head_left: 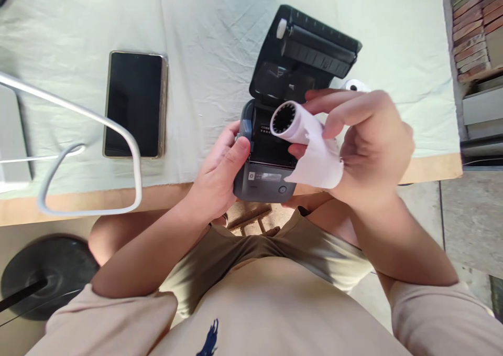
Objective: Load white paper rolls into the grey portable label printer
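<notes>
My left hand (222, 170) grips the left side of a dark grey label printer (261, 184) at the table's front edge, thumb on its side. The printer's lid (304, 49) stands raised, with a black roller and a white gear on its inner side. Over the open paper bay, my right hand (365, 136) holds a small paper roll (299, 128) between thumb and fingers. The roll's hollow dark core faces left. A torn loose end of paper hangs down from it toward my right wrist. The roll's far end is hidden by my fingers.
Behind my right hand stands another white roll (354, 85), partly hidden. A dark-screened tablet (134, 104) lies at left on the pale cloth (204, 41), near a bent white tube frame (135, 157). Stacked bricks (469, 31) are beyond the table's right edge. A round black base (51, 277) stands lower left.
</notes>
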A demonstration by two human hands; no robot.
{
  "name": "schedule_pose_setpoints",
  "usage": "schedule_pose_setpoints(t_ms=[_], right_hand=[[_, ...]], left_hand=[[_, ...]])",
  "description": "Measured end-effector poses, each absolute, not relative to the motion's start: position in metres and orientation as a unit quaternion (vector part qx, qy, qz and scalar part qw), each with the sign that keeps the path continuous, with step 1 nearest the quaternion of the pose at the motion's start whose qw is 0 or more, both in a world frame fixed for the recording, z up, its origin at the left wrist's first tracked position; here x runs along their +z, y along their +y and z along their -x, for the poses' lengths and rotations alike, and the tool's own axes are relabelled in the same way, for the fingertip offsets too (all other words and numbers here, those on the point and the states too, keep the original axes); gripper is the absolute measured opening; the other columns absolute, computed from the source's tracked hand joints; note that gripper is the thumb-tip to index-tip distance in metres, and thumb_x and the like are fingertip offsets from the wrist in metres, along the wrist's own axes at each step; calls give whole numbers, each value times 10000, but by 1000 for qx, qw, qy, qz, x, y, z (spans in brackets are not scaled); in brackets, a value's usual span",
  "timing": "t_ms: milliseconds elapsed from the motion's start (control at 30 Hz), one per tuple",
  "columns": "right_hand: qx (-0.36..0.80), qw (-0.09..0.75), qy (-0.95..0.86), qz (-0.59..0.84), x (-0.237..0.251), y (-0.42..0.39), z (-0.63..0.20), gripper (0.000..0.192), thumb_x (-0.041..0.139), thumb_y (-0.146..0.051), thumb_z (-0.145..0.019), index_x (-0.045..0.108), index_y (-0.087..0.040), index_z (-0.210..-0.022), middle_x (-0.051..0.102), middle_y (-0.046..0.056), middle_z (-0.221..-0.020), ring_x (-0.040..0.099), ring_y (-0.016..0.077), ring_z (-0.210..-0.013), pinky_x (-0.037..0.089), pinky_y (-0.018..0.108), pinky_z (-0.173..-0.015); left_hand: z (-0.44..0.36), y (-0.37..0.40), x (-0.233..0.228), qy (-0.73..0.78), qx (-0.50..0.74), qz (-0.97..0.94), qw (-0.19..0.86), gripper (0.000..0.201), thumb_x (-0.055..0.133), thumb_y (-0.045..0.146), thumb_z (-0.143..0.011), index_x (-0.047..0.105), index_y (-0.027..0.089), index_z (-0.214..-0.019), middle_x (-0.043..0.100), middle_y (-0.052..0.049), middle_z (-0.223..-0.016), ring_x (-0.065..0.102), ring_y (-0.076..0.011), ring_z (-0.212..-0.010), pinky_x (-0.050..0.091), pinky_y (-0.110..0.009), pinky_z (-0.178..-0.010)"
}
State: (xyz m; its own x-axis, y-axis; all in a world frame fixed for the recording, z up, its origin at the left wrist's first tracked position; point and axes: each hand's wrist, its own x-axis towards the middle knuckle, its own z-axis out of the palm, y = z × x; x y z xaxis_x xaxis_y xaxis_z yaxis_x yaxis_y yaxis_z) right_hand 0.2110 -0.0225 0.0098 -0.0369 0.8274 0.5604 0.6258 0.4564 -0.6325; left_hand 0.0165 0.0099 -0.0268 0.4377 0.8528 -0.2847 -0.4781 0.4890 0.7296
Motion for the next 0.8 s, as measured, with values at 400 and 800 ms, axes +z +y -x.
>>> schedule_pose_setpoints(t_ms=[400,800], right_hand=[[17,291,-794,534,6,-19,-214,177,614,-365,-1056,766,-314,-979,853,6,-1258,728,312,-1396,560,552,-1132],[74,298,-810,500,-1,-28,-208,463,590,-693,-1036,761,-309,-1229,783,62,-1273,658,366,-1409,527,561,-1110]], left_hand=[[-13,6,-25,332,404,-302,797,208,732,388,-1054,742,229,-1188,746,-33,-985,770,-197,-990,562,-228,-686],[-7,12,-23,322,370,-275,827,361,934,324,-832,733,237,-1119,792,2,-942,761,-207,-853,607,-276,-724]])
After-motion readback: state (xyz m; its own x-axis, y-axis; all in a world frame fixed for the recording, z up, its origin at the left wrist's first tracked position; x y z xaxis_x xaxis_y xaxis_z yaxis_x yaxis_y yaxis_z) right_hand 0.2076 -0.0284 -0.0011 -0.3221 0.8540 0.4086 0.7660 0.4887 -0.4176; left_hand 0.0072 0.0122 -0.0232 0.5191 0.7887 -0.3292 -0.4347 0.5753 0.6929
